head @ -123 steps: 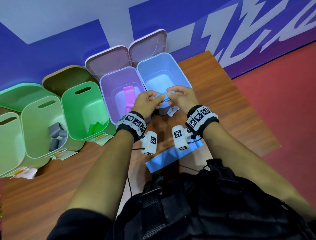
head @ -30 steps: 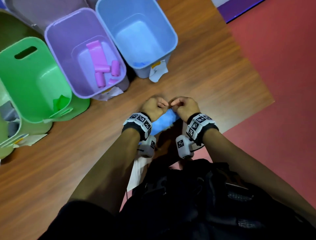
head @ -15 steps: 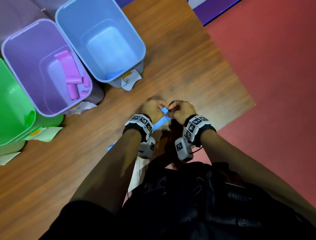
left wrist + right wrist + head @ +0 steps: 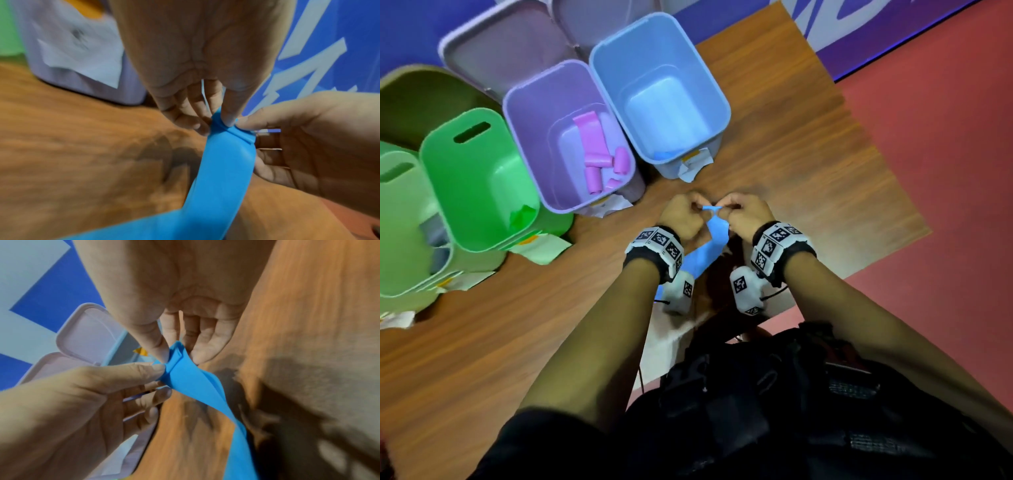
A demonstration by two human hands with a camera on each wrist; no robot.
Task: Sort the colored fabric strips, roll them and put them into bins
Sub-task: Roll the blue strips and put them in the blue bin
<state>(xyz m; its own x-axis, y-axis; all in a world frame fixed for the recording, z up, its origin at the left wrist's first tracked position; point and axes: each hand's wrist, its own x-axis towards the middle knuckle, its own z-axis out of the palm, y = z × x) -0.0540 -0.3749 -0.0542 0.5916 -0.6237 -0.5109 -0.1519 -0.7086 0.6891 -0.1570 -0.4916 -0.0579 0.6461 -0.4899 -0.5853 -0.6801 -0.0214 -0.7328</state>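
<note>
A blue fabric strip hangs from both hands above the wooden table, its top end folded over into a small roll. My left hand pinches that end from the left, and my right hand pinches it from the right. In the left wrist view the blue strip runs down from the thumb and fingers. In the right wrist view the strip trails toward the table edge. The blue bin stands just beyond the hands.
A purple bin with several pink rolls sits left of the blue one. Green bins follow further left, one holding a green piece. Paper labels lie at the bins' feet. Red floor lies past the table's right edge.
Both hands have stayed together on the strip's end, working it between the fingertips. The head view has shifted, so the bins now sit lower and further right in the picture.
</note>
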